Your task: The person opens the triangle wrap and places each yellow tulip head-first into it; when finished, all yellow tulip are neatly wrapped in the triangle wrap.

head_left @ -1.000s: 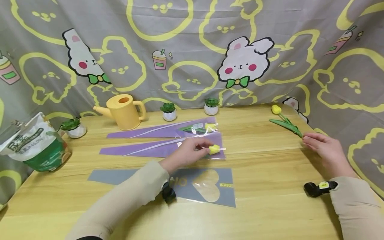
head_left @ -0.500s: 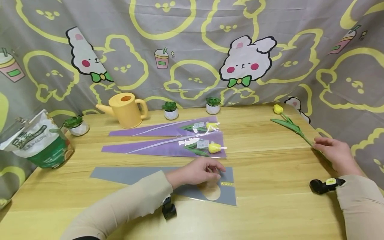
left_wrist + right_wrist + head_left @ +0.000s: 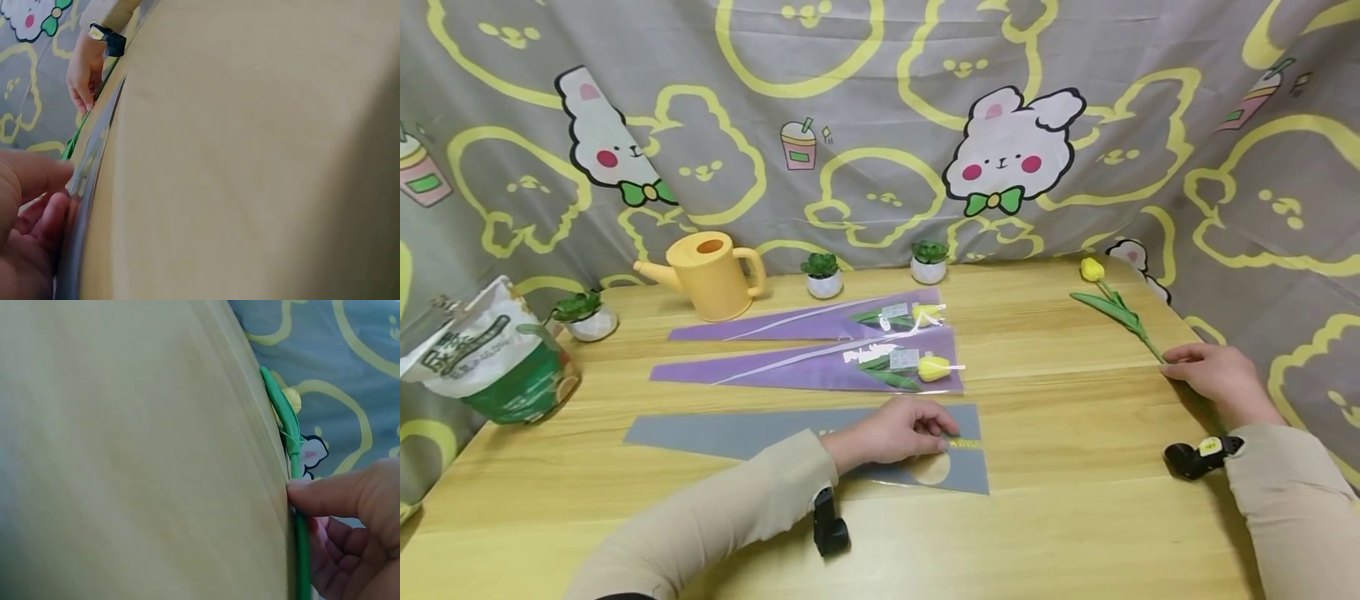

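A flat grey flower sleeve with gold lettering lies at the front middle of the table. My left hand is over its wide right end, covering part of its heart-shaped window; in the left wrist view, thumb and fingertips pinch its clear film. At the right, my right hand pinches the stem of a yellow tulip between thumb and fingers. The tulip's head points to the far right corner, and its lower stem is partly hidden by the hand.
Behind the grey sleeve lie two purple sleeves, each with a yellow tulip inside. A yellow watering can and small potted plants stand along the back. A white-green bag stands at left; a patterned curtain borders the table.
My left hand has left the tulip in the nearer purple sleeve and come forward to the grey sleeve, which has shifted slightly away from me. My right hand has slid down along the tulip stem.
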`<act>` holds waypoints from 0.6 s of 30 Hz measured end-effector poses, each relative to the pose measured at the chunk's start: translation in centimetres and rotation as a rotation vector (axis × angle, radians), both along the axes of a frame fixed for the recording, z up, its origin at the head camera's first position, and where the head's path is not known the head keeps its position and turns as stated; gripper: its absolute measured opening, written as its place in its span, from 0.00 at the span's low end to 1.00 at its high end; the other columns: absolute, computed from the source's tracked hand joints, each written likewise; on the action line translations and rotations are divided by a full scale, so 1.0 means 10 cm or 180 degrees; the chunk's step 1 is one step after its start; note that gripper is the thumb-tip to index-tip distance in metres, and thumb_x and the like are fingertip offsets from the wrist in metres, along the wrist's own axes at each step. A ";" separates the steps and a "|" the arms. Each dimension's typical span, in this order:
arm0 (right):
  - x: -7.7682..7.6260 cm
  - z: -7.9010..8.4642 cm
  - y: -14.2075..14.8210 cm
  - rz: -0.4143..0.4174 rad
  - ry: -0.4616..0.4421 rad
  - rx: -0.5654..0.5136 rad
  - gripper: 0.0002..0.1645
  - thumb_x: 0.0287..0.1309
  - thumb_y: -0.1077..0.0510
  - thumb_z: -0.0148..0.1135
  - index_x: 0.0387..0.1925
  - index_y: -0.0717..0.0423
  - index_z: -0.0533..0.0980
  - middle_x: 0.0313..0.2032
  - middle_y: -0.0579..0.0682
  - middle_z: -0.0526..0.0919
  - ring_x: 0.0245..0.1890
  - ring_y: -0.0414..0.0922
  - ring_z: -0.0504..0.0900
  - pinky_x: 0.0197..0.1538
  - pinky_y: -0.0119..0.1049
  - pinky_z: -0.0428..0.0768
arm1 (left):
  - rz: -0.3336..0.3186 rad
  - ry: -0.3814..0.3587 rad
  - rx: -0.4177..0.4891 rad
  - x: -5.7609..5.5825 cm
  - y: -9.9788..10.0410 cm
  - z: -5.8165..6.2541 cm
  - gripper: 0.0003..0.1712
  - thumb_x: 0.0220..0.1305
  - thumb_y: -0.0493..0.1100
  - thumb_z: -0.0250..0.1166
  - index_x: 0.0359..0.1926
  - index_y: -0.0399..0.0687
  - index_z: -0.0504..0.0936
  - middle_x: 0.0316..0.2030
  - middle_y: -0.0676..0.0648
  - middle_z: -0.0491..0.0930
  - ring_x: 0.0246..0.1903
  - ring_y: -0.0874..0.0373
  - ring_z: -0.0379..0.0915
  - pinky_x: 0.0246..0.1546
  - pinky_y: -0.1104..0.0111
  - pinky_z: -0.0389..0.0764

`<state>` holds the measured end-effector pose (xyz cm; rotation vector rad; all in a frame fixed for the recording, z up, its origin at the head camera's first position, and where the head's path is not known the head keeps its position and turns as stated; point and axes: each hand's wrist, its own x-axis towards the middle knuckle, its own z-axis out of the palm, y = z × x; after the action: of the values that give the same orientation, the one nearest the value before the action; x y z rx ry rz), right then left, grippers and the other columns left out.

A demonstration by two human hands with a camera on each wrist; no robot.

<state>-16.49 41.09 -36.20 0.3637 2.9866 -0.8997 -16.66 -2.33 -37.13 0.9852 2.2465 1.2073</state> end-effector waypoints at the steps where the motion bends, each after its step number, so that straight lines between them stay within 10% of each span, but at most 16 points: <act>1: -0.01 0.01 0.00 0.0047 -0.0038 0.0044 0.30 0.59 0.47 0.56 0.50 0.70 0.71 0.50 0.72 0.69 0.44 0.63 0.69 0.37 0.40 0.67 | 0.0057 0.0080 0.0019 0.00 0.01 -0.02 0.08 0.56 0.32 0.64 0.39 0.42 0.83 0.32 0.49 0.80 0.30 0.69 0.71 0.34 0.77 0.74; 8: -0.03 0.03 -0.12 0.0237 -0.0207 -0.0193 0.28 0.55 0.50 0.61 0.46 0.73 0.71 0.27 0.46 0.79 0.24 0.37 0.75 0.28 0.32 0.74 | 0.0420 0.0676 0.0063 0.01 0.10 -0.11 0.04 0.55 0.37 0.67 0.33 0.44 0.84 0.29 0.52 0.78 0.29 0.68 0.68 0.32 0.77 0.72; 18: -0.04 0.04 -0.39 -0.0013 -0.0205 -0.0754 0.15 0.51 0.57 0.61 0.34 0.67 0.75 0.22 0.38 0.76 0.23 0.32 0.76 0.28 0.30 0.76 | 0.0650 0.1012 0.0001 0.03 0.15 -0.14 0.03 0.57 0.38 0.66 0.27 0.46 0.84 0.30 0.51 0.77 0.33 0.61 0.73 0.37 0.73 0.72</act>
<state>-16.88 37.18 -35.81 0.3850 2.7806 -1.2009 -16.40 -0.85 -38.53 1.0290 2.6494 1.2030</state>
